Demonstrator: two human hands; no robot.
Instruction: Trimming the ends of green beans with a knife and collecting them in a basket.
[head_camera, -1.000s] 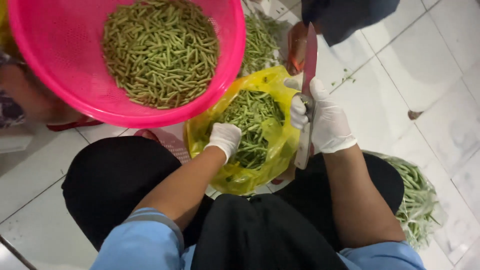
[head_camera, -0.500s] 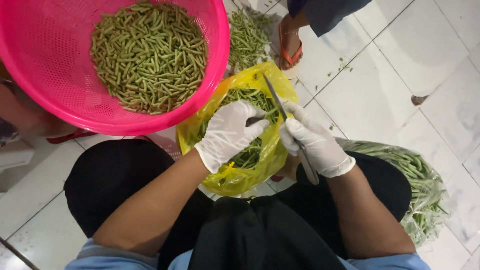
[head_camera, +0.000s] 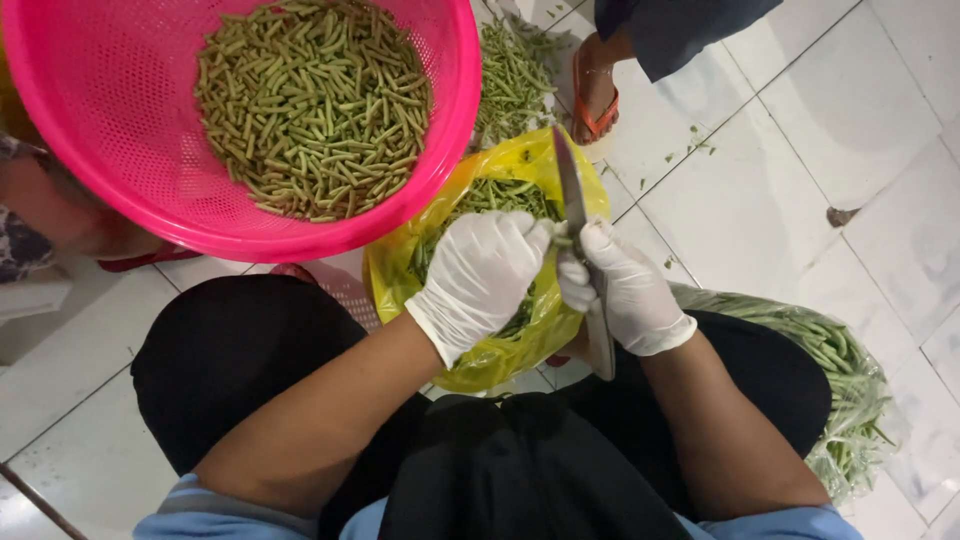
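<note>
Long steel knife (head_camera: 573, 190) upright, green bean (head_camera: 562, 241) against blade, above yellow bag (head_camera: 500, 350)

The plastic bag (head_camera: 480, 330) is taken as the landmark, set on the floor (head_camera: 780, 190) just before the person's lap. Cut bean pieces (head_camera: 490, 200) are held inside it. Above its mouth the left hand (head_camera: 480, 275) and the right hand (head_camera: 625, 290) are placed side by side, touching, with a knife (head_camera: 572, 185) gripped in the right one, its blade pointed away over the bag. To the bag's left and beyond, a basket (head_camera: 120, 150) filled with cut beans (head_camera: 310, 105) is found, overlapping its edge. To its right, a clear sack of whole beans (head_camera: 840, 370) is laid. Behind it, loose beans (head_camera: 515, 70) and another person's sandalled foot (head_camera: 595, 95) are seen.
</note>
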